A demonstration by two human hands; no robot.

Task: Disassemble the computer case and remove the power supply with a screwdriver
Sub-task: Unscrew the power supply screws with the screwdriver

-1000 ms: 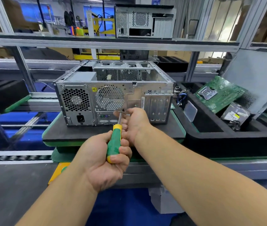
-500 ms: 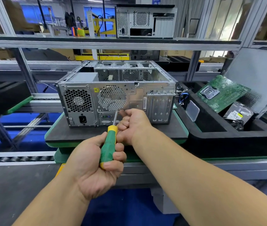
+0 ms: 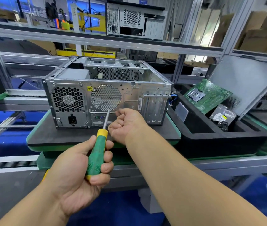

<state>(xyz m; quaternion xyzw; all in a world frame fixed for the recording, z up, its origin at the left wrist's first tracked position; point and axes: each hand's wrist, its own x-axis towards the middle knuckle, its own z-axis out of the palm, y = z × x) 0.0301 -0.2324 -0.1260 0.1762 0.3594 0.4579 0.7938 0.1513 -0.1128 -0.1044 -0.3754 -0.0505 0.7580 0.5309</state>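
The power supply (image 3: 67, 101), likely heavy and rigid, wants gripping by its metal box; my left hand (image 3: 74, 173) grips the screwdriver (image 3: 97, 154), my right hand (image 3: 126, 124) is fisted, contents hidden.

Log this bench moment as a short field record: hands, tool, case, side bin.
left hand: grips the screwdriver handle, shaft angled up toward the case
right hand: curled into a fist beside the shaft; contents not visible
computer case: side open, rear panel facing the camera, on a black pad
power supply: in the case, at rear left
black bin: holds a green circuit board
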